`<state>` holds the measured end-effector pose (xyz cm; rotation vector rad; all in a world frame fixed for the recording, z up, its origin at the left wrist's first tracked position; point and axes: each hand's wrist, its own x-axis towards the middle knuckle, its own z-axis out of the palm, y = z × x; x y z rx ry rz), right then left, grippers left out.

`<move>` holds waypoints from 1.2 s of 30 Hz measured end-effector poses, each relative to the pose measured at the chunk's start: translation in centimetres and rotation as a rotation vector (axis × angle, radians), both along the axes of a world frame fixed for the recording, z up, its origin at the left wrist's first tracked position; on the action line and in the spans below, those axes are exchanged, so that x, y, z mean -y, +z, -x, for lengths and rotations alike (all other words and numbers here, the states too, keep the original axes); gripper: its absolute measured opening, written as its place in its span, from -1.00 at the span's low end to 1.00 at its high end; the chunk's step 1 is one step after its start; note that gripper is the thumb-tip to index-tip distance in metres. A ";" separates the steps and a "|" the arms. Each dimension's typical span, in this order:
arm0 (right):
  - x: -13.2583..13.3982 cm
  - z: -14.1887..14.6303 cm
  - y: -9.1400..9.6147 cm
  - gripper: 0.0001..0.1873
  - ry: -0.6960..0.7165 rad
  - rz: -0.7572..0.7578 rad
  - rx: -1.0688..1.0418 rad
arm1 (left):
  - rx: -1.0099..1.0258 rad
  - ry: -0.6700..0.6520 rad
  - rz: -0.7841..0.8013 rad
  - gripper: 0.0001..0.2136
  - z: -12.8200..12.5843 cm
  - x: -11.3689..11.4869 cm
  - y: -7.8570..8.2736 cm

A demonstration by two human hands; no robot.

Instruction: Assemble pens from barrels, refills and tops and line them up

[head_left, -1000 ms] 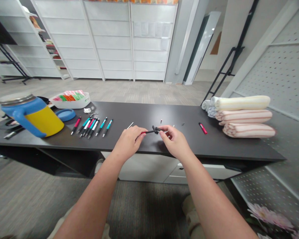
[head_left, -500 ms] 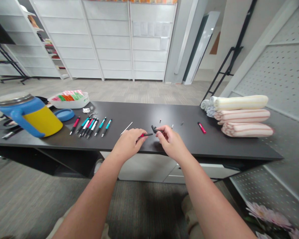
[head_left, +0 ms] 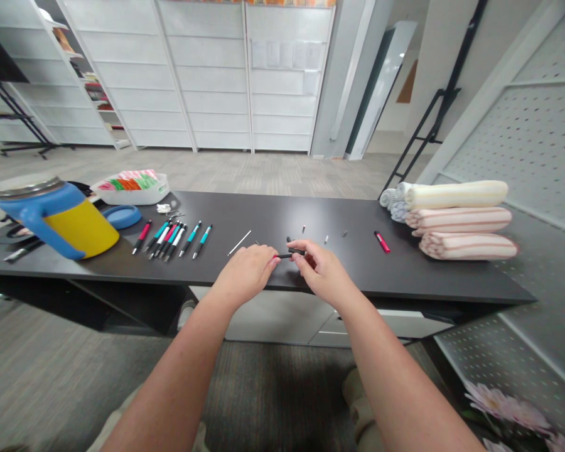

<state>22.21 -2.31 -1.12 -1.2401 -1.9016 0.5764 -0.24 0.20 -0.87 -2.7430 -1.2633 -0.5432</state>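
Note:
My left hand (head_left: pixel 245 274) and my right hand (head_left: pixel 321 271) meet over the front edge of the black table (head_left: pixel 273 220). Both pinch a thin black pen part with a red end (head_left: pixel 285 255), held level between them. My left fingers close on its red end, my right fingers on the black end. A white refill rod (head_left: pixel 239 243) lies on the table just behind my left hand. Small loose pen bits (head_left: pixel 326 238) lie behind my right hand, and a red pen piece (head_left: pixel 382 242) lies further right.
A row of several pens (head_left: pixel 172 238) lies at the left. A yellow and blue jug (head_left: pixel 59 216), a blue lid (head_left: pixel 121 216) and a white tray of coloured items (head_left: pixel 132 184) stand further left. Rolled towels (head_left: pixel 459 220) are stacked at the right end.
My hands have drawn closer together and slightly lower. The black piece that stuck up by my right fingers now lies in line with the pen part.

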 end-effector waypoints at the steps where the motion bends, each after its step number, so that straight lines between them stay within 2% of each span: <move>1: 0.0 0.0 0.0 -0.67 -0.006 0.001 0.013 | 0.000 -0.005 -0.002 -0.68 0.0 -0.1 -0.1; 5: -0.1 0.0 -0.2 -0.71 -0.056 0.009 0.009 | 0.037 -0.049 0.015 -0.71 0.2 -0.3 -0.3; 10: -0.1 0.0 -0.2 -0.71 -0.052 0.034 -0.013 | 0.111 -0.094 0.026 -0.75 0.5 -0.4 -0.4; 19: -0.5 -0.5 -0.3 -0.74 -0.028 0.177 -0.263 | 0.267 -0.029 0.080 -0.75 0.9 -0.7 -0.8; 25: -0.5 -0.5 -0.6 -0.77 0.003 0.183 -0.213 | 0.257 -0.027 0.086 -0.76 0.9 -0.7 -0.6; 36: -0.9 -0.9 -0.9 -0.68 0.023 0.217 -0.212 | 0.253 -0.057 0.070 -0.76 1.0 -0.7 -0.9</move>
